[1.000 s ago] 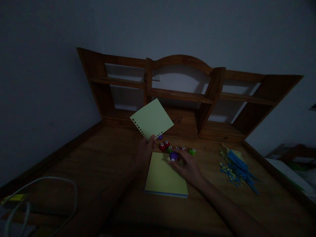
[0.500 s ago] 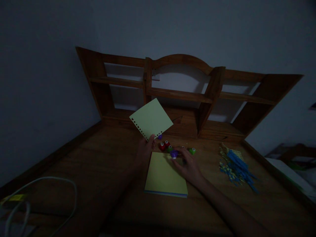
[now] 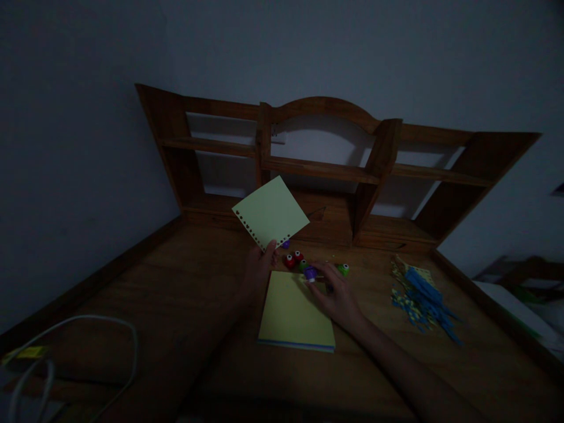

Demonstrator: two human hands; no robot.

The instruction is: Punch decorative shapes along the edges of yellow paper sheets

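A pale yellow-green sheet of paper (image 3: pixel 273 212) is pinched at its lower corner by my left hand (image 3: pixel 261 262), thumb on top. Small shaped holes run along its two lower edges. My right hand (image 3: pixel 338 296) is closed on a small purple paper punch (image 3: pixel 311 273), held between thumb and fingers above the far end of a stack of yellow paper (image 3: pixel 296 311). Beyond that stack stand red punches (image 3: pixel 289 261) and a green punch (image 3: pixel 303 265). Another green punch (image 3: pixel 343 269) is right of my right hand, and a purple punch (image 3: pixel 286 243) is partly hidden behind the sheet.
A wooden shelf unit (image 3: pixel 321 170) stands along the back of the wooden desk (image 3: pixel 176 276). Blue and yellow paper strips (image 3: pixel 425 296) lie in a heap at the right. A white cable (image 3: pixel 101 319) loops at the lower left.
The purple punch in my right hand has tilted or shifted slightly. The sheet in my left hand has barely moved to the right. Everything else stays in place.
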